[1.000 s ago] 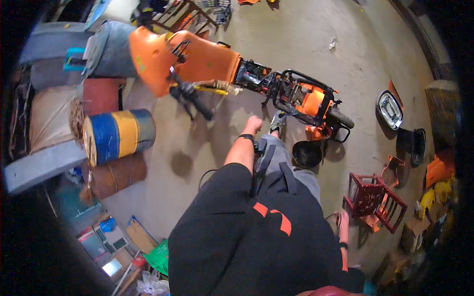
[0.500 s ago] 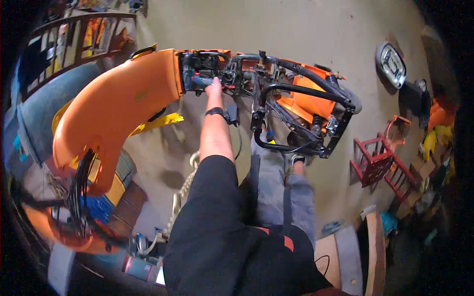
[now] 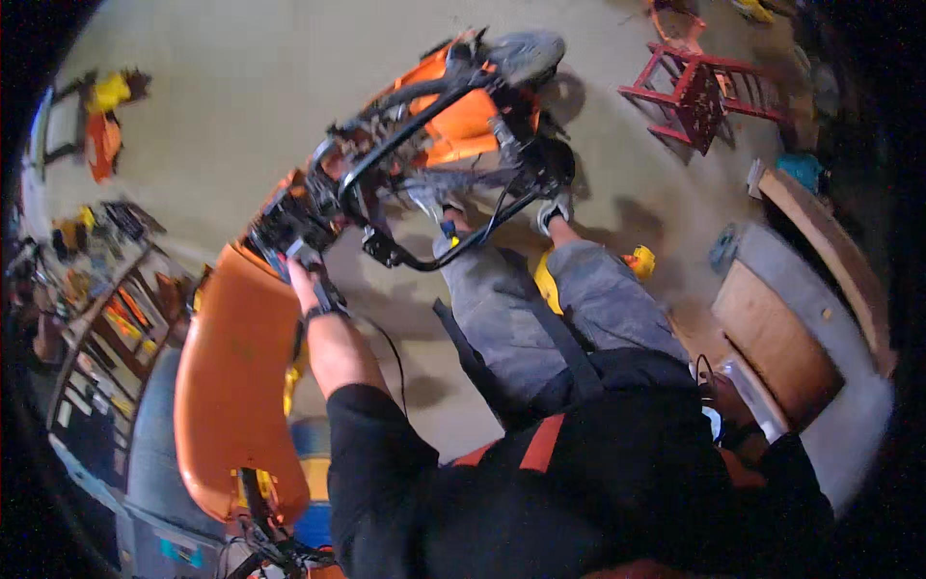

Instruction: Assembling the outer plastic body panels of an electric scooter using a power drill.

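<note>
Scooter: a stripped scooter (image 3: 415,121) is stretched in an arc from 7 o'clock, past 9, up to 12, with the floor (image 3: 241,106) of smooth grey-tan beneath it.
Frame: bent black metal tubes (image 3: 410,145) are looped from 10 to 12 o'clock; a curved orange plastic panel (image 3: 463,125) is set among them.
Wheel: a round, dull grey rubber tyre (image 3: 529,56) is seen just past 12 o'clock.
Shell: a long, glossy, rounded orange cover (image 3: 236,372) is curved down at 8 o'clock, its lower end trailed by tangled dark cables (image 3: 260,526).
Left hand: the left hand (image 3: 302,277) is placed at 9 o'clock, against the dark, knobbly mechanical parts (image 3: 282,230) above the cover; its fingers are hidden, so whether anything is held in its grip cannot be told.
Wrist: a black band (image 3: 328,301) is worn there, and a thin black cord (image 3: 391,349) is hung in a loop beside it.
Right arm: the right forearm (image 3: 741,470) is shown at 4 o'clock; the state of its grip cannot be told.
Stool: a slatted red stool (image 3: 696,92) is tipped over between 1 and 2.
Boards: curved-looking brown boards (image 3: 776,333) are stacked at 3.
</note>
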A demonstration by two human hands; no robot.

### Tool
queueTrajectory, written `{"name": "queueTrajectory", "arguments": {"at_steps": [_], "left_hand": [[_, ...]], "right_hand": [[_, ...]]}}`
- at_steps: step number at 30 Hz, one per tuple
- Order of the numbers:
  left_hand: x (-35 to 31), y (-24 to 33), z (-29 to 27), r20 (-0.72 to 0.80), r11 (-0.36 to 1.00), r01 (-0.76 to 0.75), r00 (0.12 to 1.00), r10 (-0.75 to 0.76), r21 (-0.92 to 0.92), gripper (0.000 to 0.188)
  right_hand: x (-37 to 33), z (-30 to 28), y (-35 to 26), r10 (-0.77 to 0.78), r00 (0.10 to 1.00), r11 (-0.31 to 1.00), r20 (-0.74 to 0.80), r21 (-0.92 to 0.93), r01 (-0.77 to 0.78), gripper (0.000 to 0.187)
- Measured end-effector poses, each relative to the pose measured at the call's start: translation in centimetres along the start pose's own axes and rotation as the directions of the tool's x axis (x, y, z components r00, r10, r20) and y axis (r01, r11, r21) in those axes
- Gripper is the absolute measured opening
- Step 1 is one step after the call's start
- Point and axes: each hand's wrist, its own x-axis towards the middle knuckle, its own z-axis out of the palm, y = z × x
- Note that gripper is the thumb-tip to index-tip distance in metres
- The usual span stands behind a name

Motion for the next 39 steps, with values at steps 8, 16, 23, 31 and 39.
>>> {"name": "queueTrajectory", "arguments": {"at_steps": [8,16,23,31,39], "left_hand": [[-19.5,5.9,4.0,-0.07,0.925,-0.313,0.95,0.305,-0.217,0.038],[-53.1,-2.5,24.3,0.233,0.719,-0.687,0.685,0.69,-0.109,0.011],[-67.0,-13.6,35.2,0.873,0.826,-0.515,0.483,0.061,0.228,0.054],[-77.4,-29.5,47.7,0.675,0.442,-0.651,0.149,-0.723,0.617,0.068],[-79.6,-38.7,50.3,0.203,0.24,-0.171,-0.208,-0.957,0.956,0.073]], "right_hand": [[6.7,-0.3,5.4,-0.255,0.963,0.873,0.09,0.449,0.189,0.036],[20.5,-1.4,2.7,-0.746,0.657,0.632,0.105,0.422,0.65,0.035],[6.5,-10.1,-8.5,-1.0,-0.01,-0.011,-0.005,0.297,0.955,0.047],[0.0,-13.1,-6.7,-0.958,-0.272,-0.124,-0.092,0.987,0.103,0.078],[-4.2,-12.3,0.6,-0.708,-0.295,-0.653,-0.642,0.754,-0.073,0.116]]}}
